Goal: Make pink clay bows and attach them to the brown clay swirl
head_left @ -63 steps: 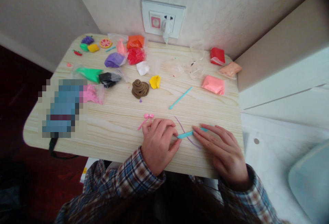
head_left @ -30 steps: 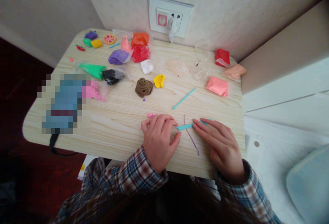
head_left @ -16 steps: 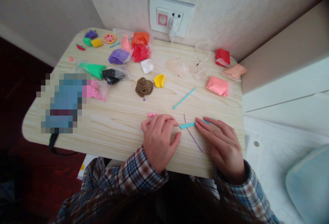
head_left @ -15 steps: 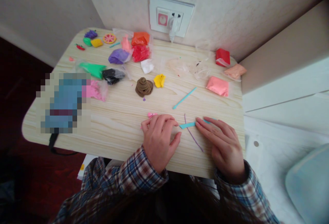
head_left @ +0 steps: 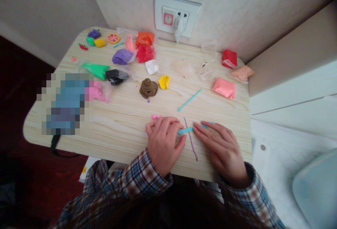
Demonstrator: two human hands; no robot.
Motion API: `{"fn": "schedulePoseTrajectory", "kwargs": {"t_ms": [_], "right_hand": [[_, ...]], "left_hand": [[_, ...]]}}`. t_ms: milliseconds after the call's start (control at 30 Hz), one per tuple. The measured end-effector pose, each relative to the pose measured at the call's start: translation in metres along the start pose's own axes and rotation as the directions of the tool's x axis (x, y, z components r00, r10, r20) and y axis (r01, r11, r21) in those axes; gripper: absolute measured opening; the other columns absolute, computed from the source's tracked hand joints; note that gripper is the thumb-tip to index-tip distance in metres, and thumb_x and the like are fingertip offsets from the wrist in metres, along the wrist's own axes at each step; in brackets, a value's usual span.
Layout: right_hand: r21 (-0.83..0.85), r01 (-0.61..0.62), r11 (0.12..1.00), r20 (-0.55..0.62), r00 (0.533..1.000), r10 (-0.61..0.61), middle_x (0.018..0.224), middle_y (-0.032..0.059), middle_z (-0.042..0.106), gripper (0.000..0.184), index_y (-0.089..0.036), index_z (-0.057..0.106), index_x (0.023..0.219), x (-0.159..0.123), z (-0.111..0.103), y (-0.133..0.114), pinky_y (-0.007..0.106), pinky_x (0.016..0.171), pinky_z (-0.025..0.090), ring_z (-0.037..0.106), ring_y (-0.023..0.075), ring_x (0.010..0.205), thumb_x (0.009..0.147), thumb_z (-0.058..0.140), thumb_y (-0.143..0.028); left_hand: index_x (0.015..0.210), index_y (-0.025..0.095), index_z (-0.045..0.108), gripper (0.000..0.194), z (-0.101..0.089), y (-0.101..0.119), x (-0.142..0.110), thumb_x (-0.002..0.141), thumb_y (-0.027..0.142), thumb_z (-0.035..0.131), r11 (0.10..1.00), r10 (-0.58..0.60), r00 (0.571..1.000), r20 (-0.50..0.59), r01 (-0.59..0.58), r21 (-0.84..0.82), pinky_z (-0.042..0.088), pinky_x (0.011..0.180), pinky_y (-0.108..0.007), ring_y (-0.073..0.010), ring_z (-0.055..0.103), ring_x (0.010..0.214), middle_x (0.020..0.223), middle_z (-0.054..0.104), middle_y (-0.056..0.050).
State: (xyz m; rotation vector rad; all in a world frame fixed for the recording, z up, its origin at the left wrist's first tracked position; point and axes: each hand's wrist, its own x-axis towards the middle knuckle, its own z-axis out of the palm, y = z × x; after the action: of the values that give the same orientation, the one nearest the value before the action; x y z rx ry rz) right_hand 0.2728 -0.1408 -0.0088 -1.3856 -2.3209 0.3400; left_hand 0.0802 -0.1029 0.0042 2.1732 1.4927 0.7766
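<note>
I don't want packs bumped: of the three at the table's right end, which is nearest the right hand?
The salmon-pink pack; it lies closest to the right hand, while the red pack and peach pack sit farther back.

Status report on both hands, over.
Right hand flat on blue tool; left hand curled at its end. Purple strand crosses under tool. Pink bow beside left hand.

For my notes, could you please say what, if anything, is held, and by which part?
The right hand presses the flat blue tool from above, toward its right; whether the left hand grips its left end is unclear.
</note>
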Motion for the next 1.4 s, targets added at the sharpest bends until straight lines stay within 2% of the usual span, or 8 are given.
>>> {"fn": "schedulePoseTrajectory", "kwargs": {"t_ms": [267, 500, 800, 1033, 1267, 1400], "right_hand": [[0.004, -0.001, 1.0, -0.015, 1.0, 0.001, 0.135, 0.0033, 0.056, 0.065, -0.021, 0.044, 0.138, -0.001, 0.0, 0.001, 0.047, 0.101, 0.036, 0.046, 0.0245, 0.127, 0.077, 0.037, 0.0], [-0.014, -0.039, 0.999, -0.063, 0.997, 0.038, 0.131, 0.0058, 0.059, 0.064, -0.021, 0.046, 0.136, -0.008, -0.007, 0.012, 0.051, 0.097, 0.039, 0.048, 0.0273, 0.124, 0.077, 0.036, 0.001], [-0.038, -0.066, 0.997, -0.109, 0.992, 0.062, 0.127, 0.0077, 0.062, 0.06, -0.021, 0.05, 0.134, -0.013, -0.012, 0.024, 0.049, 0.094, 0.042, 0.051, 0.0271, 0.121, 0.081, 0.035, 0.002], [-0.025, -0.007, 1.0, -0.034, 0.999, 0.006, 0.131, 0.0073, 0.059, 0.063, -0.019, 0.047, 0.136, -0.008, -0.01, 0.015, 0.048, 0.096, 0.04, 0.048, 0.0266, 0.124, 0.077, 0.037, 0.001], [0.0, 0.005, 1.0, -0.017, 1.0, -0.005, 0.134, 0.0049, 0.057, 0.063, -0.02, 0.046, 0.137, -0.001, -0.002, 0.003, 0.047, 0.1, 0.037, 0.047, 0.0246, 0.126, 0.077, 0.038, -0.001], [0.01, -0.006, 1.0, -0.017, 1.0, 0.006, 0.135, 0.0033, 0.056, 0.066, -0.022, 0.043, 0.139, -0.002, -0.002, 0.002, 0.047, 0.1, 0.038, 0.047, 0.0242, 0.126, 0.077, 0.037, -0.001]], "left_hand": [[0.086, 0.019, 0.062, 0.008, -0.001, 0.0, 0.0, 0.079, 0.019, 0.064, 1.0, 0.008, 1.0, -0.006, -0.008, -0.008, 0.032, 0.085, -0.038, -0.0221, 0.06, 0.093, 0.097, 0.068, -0.004], [0.086, 0.018, 0.062, 0.009, -0.001, 0.0, 0.0, 0.078, 0.017, 0.064, 1.0, 0.019, 1.0, -0.015, -0.019, -0.011, 0.031, 0.084, -0.038, -0.0223, 0.059, 0.093, 0.096, 0.067, -0.004], [0.085, 0.017, 0.062, 0.008, -0.001, 0.0, 0.0, 0.077, 0.016, 0.064, 1.0, 0.007, 1.0, -0.007, -0.007, -0.022, 0.031, 0.084, -0.038, -0.0224, 0.059, 0.093, 0.095, 0.067, -0.004], [0.086, 0.018, 0.062, 0.008, -0.002, 0.0, 0.0, 0.078, 0.018, 0.064, 1.0, 0.012, 1.0, -0.005, -0.013, -0.021, 0.031, 0.085, -0.038, -0.022, 0.06, 0.093, 0.096, 0.067, -0.003], [0.088, 0.019, 0.063, 0.01, 0.0, -0.001, -0.001, 0.08, 0.023, 0.065, 1.0, 0.008, 0.999, 0.047, -0.009, 0.021, 0.031, 0.086, -0.039, -0.0233, 0.058, 0.097, 0.101, 0.067, -0.005], [0.083, 0.018, 0.063, 0.005, 0.0, -0.001, 0.0, 0.081, 0.023, 0.064, 1.0, -0.002, 0.999, 0.05, 0.001, 0.031, 0.032, 0.085, -0.04, -0.0236, 0.058, 0.098, 0.101, 0.067, -0.005]]}}
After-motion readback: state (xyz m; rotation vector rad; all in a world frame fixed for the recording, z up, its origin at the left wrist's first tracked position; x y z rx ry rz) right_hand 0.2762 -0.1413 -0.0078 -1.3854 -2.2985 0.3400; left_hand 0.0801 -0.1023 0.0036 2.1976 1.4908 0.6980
